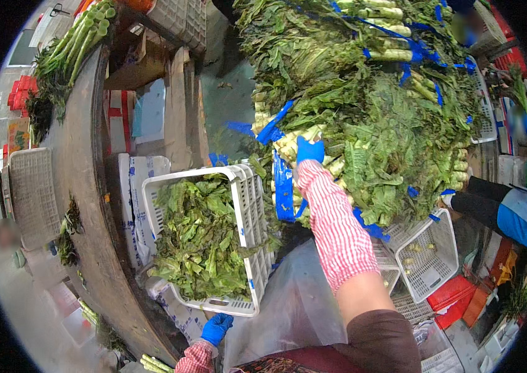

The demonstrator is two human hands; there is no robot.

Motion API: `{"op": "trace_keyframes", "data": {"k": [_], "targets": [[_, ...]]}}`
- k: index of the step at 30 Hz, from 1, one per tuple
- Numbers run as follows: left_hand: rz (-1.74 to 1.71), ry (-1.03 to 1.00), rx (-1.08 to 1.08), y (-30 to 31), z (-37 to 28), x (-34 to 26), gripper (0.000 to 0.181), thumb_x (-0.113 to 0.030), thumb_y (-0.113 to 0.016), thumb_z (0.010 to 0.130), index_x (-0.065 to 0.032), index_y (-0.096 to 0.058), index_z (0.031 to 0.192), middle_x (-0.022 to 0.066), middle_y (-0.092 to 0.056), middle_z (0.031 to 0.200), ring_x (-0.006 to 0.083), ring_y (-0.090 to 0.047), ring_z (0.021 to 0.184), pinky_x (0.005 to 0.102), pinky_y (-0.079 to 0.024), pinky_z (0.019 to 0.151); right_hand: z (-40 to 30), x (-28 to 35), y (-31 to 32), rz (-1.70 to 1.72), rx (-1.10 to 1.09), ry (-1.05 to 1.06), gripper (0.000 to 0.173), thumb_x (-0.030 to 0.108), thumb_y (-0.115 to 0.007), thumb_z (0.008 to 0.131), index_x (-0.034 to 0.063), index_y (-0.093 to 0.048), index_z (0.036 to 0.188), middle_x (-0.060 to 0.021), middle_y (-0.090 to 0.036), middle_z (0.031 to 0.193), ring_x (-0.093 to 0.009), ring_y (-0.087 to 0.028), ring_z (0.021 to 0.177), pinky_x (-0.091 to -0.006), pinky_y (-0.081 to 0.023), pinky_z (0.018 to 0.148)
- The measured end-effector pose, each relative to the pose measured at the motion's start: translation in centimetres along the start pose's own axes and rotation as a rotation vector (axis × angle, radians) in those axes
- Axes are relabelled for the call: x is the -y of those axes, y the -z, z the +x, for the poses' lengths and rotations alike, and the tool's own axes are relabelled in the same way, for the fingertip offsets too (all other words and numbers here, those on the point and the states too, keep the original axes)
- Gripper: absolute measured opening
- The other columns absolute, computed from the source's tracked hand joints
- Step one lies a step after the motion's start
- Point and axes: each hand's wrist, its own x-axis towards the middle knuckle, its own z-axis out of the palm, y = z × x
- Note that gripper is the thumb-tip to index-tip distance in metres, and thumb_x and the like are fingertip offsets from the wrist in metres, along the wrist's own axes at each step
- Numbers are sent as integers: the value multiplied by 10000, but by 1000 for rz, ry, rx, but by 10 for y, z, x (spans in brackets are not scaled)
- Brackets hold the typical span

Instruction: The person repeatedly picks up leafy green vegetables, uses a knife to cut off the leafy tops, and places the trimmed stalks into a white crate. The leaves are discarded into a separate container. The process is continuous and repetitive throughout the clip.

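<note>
My right hand (pixel 310 150), in a blue glove and a red-checked sleeve, reaches into a large heap of leafy stem lettuce (pixel 375 158). Its fingers curl around the pale stalk ends (pixel 291 144) at the near left of the heap. Blue tape (pixel 284 186) hangs loose beside these stalks, and more strips bind bundles farther back. Low in the view, my left hand (pixel 217 328), also gloved in blue, is just below the rim of a white plastic crate (pixel 252 210). Loose green leaves (pixel 198 238) fill this crate. Whether the left fingers hold anything is unclear.
A long wooden ledge (pixel 81 186) curves along the left, with a bunch of stalks (pixel 86 37) on its far end. White crates (pixel 427 256) and a red crate (pixel 452 296) stand at the right. A person in blue (pixel 520 217) is beyond them.
</note>
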Motion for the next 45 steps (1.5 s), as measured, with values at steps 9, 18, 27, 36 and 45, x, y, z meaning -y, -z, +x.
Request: {"op": "trace_keyframes", "data": {"k": [9, 18, 27, 36, 45], "targets": [[232, 181, 171, 6, 66, 112, 453, -482, -485, 889, -105, -669, 1061, 174, -644, 1078, 334, -609, 993, 410, -464, 881, -13, 56, -40, -270, -78, -159, 515, 357, -741, 722, -7, -614, 1063, -175, -661, 1017, -288, -646, 882, -408, -488, 854], [518, -304, 83, -33, 112, 106, 422, -395, -406, 935, -66, -621, 1089, 161, -640, 997, 293, -608, 908, 410, -460, 854, 3, 31, 7, -276, 41, -134, 718, 416, -816, 636, -22, -560, 1144, -126, -653, 1029, -252, -619, 846, -375, -504, 781], [620, -400, 169, -30, 102, 56, 363, -345, -407, 932, -72, -618, 1046, 160, -628, 962, 322, -590, 878, 434, -448, 826, 33, 10, 22, -340, 173, -109, 895, 283, -880, 551, -62, -462, 1264, -149, -623, 1133, -216, -608, 959, -339, -516, 803], [677, -524, 127, -5, 50, 13, 262, -287, -498, 879, -79, -607, 995, 168, -619, 926, 340, -582, 846, 452, -453, 771, 41, 2, 50, -264, 174, -26, 965, 385, -875, 512, -93, -484, 1254, -208, -602, 1158, -275, -598, 1017, -358, -509, 850], [769, -567, 63, 21, -35, -68, 288, -338, -538, 853, -88, -616, 974, 168, -633, 863, 331, -596, 816, 463, -466, 742, 0, 10, 170, 557, 577, -432, 513, 136, -782, 707, 79, -548, 1160, -93, -629, 814, -281, -644, 695, -452, -552, 630]]}}
